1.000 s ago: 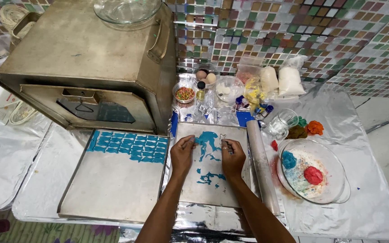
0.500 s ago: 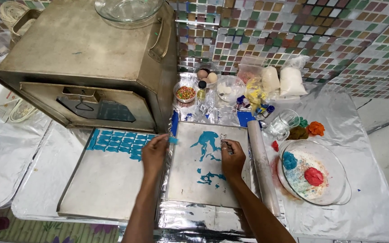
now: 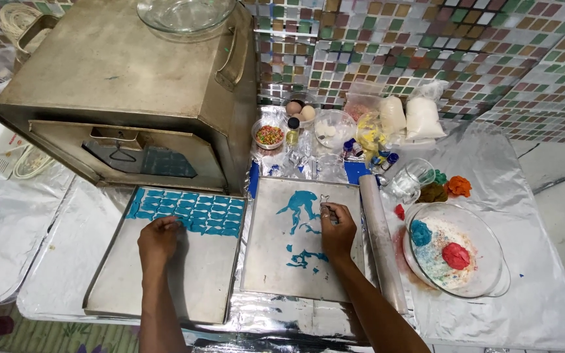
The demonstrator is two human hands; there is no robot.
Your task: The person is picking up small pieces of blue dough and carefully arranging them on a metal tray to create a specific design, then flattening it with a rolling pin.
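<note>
A large metal oven stands beyond both hands, and in front of it lie two flat metal trays side by side on a foil-covered counter. The left tray carries rows of small blue dough pieces along its far edge only, with the greater part nearer the person bare, so I judge the filling to be roughly a quarter done. The right tray holds the ragged remains of a rolled blue dough sheet, with scraps nearer the wrist, so little uncut dough appears left there. The left hand rests palm down with its fingertips touching the near row of pieces; whether they pinch one I cannot tell. The right hand has its fingers closed together on a small metal cutter, which stands just beyond them, beside the sheet's right edge.
</note>
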